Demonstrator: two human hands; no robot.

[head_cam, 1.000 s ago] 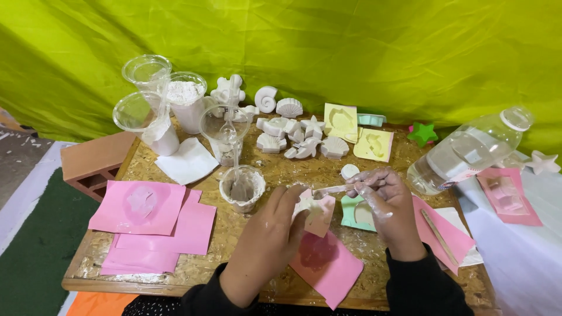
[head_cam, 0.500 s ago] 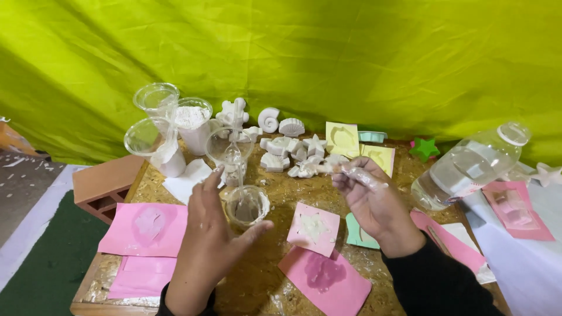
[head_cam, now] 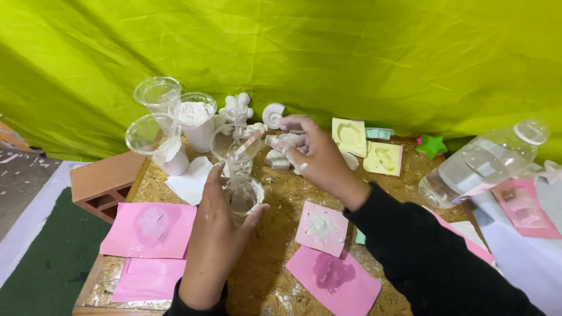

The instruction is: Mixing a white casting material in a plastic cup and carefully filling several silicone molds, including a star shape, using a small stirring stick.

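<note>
On the chipboard tabletop (head_cam: 275, 193), in front of a yellow-green cloth backdrop (head_cam: 351, 52): one small clear plastic cup (head_cam: 243, 196), upright, left of centre, with a whitish film inside. The left hand (head_cam: 216, 240) curls around that cup from the near side, thumb on one wall and fingers on the other, grasping it where it stands. The right hand (head_cam: 313, 155) is raised above the tabletop behind the cup, fingers pinched together on a small pale object too small to identify. Just behind the cup, a taller clear cup (head_cam: 236, 149) with a stick standing in it. To the rear left, two empty clear cups (head_cam: 153, 117) stacked at a tilt, and beside them a cup of white powder (head_cam: 197, 120). Along the back, a cluster of white plaster casts (head_cam: 257, 117), shell and flower shapes among them. Right of these, two pale yellow moulds (head_cam: 366, 146) and a green star (head_cam: 431, 145). Far right, a clear plastic bottle (head_cam: 486, 164) lying on its side. Near left, pink moulds (head_cam: 149, 228) lying flat; near centre, a pink mould with a white star cast (head_cam: 321, 227) and another pink mould (head_cam: 332, 275) nearer the edge. Off the left edge of the tabletop, a red hollow brick (head_cam: 105, 184).
</note>
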